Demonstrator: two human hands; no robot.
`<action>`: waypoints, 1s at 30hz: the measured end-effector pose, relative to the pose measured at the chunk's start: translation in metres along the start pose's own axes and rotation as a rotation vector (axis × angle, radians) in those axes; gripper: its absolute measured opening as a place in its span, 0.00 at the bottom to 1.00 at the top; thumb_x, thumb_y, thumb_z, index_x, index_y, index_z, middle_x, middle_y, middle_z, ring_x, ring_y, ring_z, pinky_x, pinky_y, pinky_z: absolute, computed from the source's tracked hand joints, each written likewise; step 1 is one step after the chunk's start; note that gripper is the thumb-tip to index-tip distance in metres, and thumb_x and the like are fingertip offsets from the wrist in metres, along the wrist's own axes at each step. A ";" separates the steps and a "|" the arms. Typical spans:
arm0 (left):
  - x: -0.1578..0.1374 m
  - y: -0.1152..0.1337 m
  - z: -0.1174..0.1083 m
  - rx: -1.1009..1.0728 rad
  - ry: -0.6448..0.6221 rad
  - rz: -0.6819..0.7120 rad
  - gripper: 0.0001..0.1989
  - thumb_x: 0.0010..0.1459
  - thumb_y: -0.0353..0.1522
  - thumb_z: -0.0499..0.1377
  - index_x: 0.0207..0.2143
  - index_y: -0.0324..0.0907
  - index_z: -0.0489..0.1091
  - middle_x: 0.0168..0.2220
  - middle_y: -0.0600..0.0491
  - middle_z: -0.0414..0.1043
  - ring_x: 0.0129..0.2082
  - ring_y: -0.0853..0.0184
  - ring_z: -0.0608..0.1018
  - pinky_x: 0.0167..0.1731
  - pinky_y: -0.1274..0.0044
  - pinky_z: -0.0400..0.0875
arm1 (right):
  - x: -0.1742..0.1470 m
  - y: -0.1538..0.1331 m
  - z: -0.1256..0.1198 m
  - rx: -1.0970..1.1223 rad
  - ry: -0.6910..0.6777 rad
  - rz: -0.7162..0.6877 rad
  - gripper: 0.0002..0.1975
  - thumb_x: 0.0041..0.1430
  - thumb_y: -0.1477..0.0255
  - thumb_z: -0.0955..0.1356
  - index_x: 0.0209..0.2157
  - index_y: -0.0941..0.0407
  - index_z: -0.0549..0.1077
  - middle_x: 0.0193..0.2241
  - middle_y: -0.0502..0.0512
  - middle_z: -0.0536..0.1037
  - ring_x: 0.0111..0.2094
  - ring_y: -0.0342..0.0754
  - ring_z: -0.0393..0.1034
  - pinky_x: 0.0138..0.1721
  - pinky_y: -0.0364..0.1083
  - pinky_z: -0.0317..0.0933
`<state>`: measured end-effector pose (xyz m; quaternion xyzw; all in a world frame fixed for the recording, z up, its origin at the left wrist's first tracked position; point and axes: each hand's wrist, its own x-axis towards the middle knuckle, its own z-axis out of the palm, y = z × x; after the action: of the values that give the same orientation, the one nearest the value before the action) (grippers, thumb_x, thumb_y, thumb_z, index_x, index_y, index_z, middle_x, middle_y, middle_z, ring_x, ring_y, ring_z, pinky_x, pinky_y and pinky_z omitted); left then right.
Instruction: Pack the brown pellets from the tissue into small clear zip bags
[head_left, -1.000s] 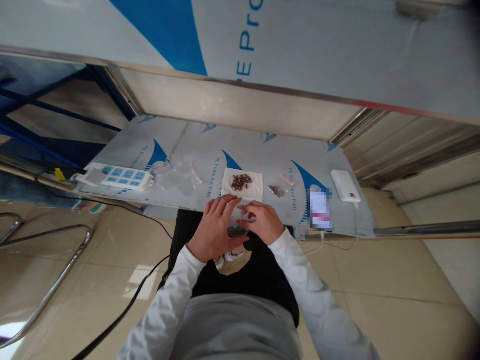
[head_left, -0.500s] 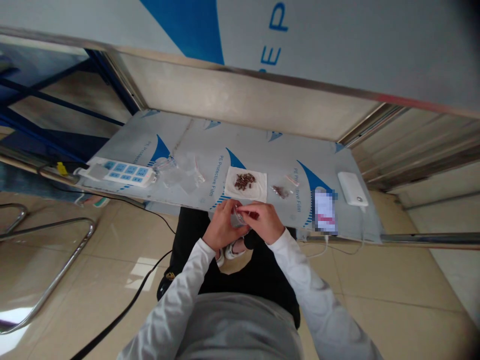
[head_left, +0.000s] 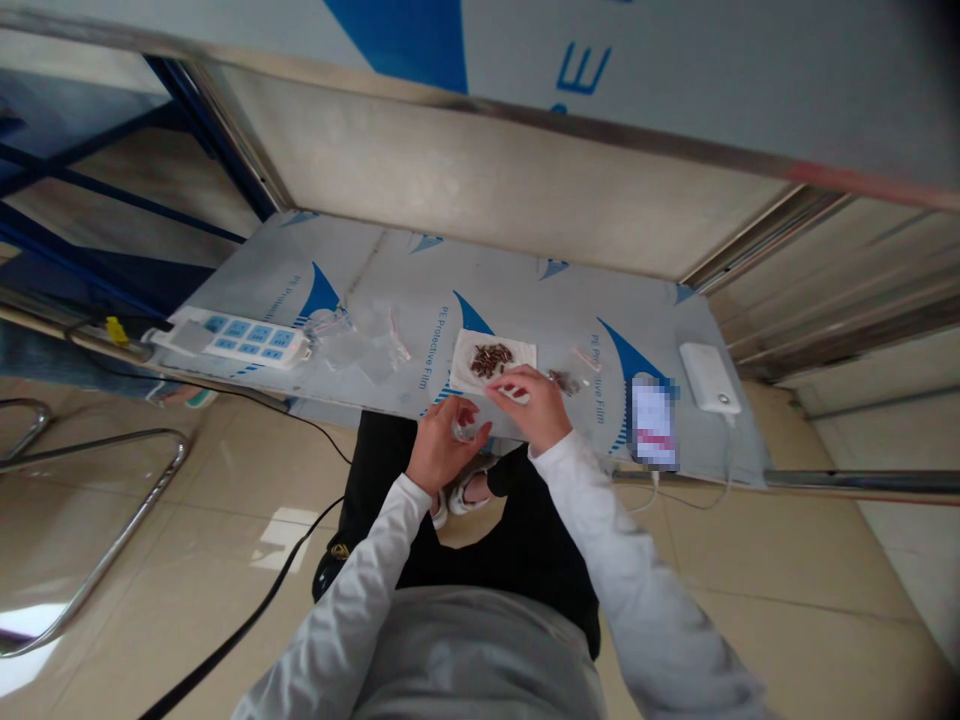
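While a clear bag (head_left: 463, 432) is held by the left hand (head_left: 438, 445), mid-frame brown pieces (head_left: 490, 358) could be scattered if bumped by the right hand (head_left: 543, 407), whose grip cannot be judged.

White power strip (head_left: 259, 340) with blue sockets: lies at the left end of the table (head_left: 480, 270). Phone (head_left: 652, 424), display pixelated: lies near the right end. White rectangular device (head_left: 708, 377): right of the phone, white cable (head_left: 730, 452) attached. Overhead panel (head_left: 712, 90): bears blue print. Blue metal frame (head_left: 127, 198): stands far left. Bent chrome tubing (head_left: 137, 535) and thick black cable (head_left: 234, 632): lower left.
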<state>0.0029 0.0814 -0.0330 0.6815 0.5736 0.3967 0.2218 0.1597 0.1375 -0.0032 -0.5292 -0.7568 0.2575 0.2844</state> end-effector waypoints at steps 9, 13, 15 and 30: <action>-0.006 -0.007 0.005 -0.014 0.037 -0.042 0.10 0.49 0.32 0.63 0.34 0.43 0.66 0.28 0.55 0.72 0.31 0.66 0.75 0.35 0.75 0.67 | 0.058 0.078 0.042 -0.246 0.036 0.280 0.15 0.43 0.80 0.71 0.37 0.59 0.71 0.37 0.57 0.70 0.38 0.49 0.67 0.45 0.48 0.62; -0.007 -0.006 0.003 -0.005 0.023 -0.046 0.10 0.49 0.32 0.63 0.34 0.43 0.66 0.28 0.56 0.73 0.30 0.67 0.75 0.34 0.75 0.67 | 0.062 0.083 0.053 -0.300 0.075 0.309 0.19 0.46 0.81 0.69 0.43 0.61 0.68 0.42 0.62 0.68 0.44 0.52 0.64 0.48 0.50 0.60; -0.008 -0.008 0.002 -0.009 0.019 -0.052 0.10 0.49 0.32 0.63 0.34 0.44 0.66 0.28 0.56 0.73 0.30 0.67 0.75 0.34 0.76 0.67 | 0.065 0.085 0.054 -0.319 0.089 0.321 0.21 0.48 0.80 0.68 0.46 0.63 0.67 0.44 0.65 0.67 0.45 0.52 0.64 0.49 0.50 0.59; -0.002 -0.018 0.006 -0.028 0.032 -0.080 0.10 0.48 0.32 0.63 0.34 0.43 0.67 0.28 0.56 0.73 0.30 0.67 0.76 0.34 0.75 0.68 | 0.071 0.086 0.041 -0.332 0.120 0.282 0.07 0.52 0.80 0.67 0.29 0.58 0.78 0.31 0.59 0.79 0.35 0.49 0.73 0.41 0.47 0.63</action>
<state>-0.0036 0.0844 -0.0504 0.6485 0.5981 0.4065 0.2377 0.1676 0.2277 -0.0802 -0.6838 -0.6890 0.1345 0.1991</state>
